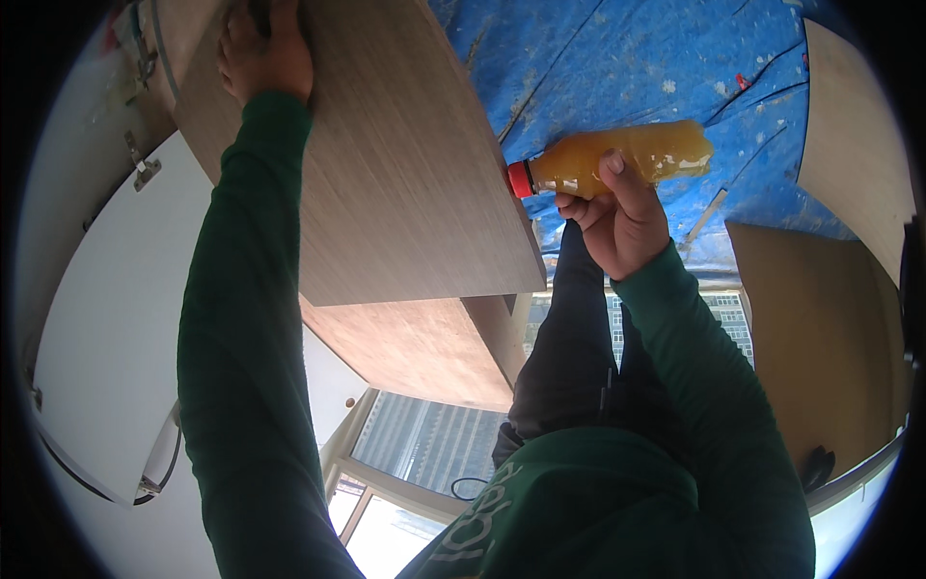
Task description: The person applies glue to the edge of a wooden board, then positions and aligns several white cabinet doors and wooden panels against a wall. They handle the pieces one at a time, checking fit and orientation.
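My right hand (622,217) is closed around a clear plastic bottle (666,150) of amber liquid with a red cap (521,179). The bottle lies sideways in the grip, its capped end pointing left and touching or very near the edge of a brown wood-grain panel (415,164). At the upper left, over the far part of that panel, is my left hand (267,58). Its fingers are curled, with a dark patch between thumb and fingers that I cannot make out. The top of the picture cuts off part of this hand.
Blue sheeting (666,58) with pale specks covers the floor. A white cabinet door (116,318) with metal hinges stands at the left. Beneath the panel shows a lighter wooden board (415,347). More brown boards (820,338) stand at the right.
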`<state>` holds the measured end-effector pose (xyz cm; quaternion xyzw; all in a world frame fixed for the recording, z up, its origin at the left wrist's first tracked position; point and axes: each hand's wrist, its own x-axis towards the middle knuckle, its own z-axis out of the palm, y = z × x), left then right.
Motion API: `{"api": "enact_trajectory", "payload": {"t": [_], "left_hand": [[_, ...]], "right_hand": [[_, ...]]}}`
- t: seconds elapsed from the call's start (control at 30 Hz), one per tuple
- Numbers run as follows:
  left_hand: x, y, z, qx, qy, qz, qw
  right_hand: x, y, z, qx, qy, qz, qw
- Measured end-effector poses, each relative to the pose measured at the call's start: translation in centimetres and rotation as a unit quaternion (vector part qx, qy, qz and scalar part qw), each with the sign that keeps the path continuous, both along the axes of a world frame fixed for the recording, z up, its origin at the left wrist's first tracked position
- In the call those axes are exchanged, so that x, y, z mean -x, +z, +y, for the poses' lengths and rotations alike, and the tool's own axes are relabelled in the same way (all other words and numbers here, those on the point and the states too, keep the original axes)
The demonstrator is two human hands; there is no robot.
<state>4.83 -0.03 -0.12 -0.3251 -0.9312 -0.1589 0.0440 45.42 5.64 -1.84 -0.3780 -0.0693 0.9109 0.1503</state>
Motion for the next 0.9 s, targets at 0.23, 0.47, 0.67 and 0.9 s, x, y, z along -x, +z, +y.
{"api": "enact_trajectory", "payload": {"t": [0.23,0.47,0.67,0.9], "left_hand": [[0.0,0.1,0.2,0.000,-0.003,-0.015,1.000],[0.6,-0.1,-0.1,-0.014,-0.037,0.001,0.999],[0.2,-0.1,0.0,0.002,0.000,-0.026,1.000],[0.1,0.0,-0.1,0.012,0.004,-0.025,1.000]], "right_hand": [[-0.4,1.4,0.2,-0.092,0.040,-0.037,0.994],[0.4,1.1,1.1,-0.136,0.061,-0.035,0.988],[0.8,1.3,1.4,-0.125,0.059,-0.041,0.990],[1.0,1.4,1.4,-0.096,0.051,-0.049,0.993]]}}
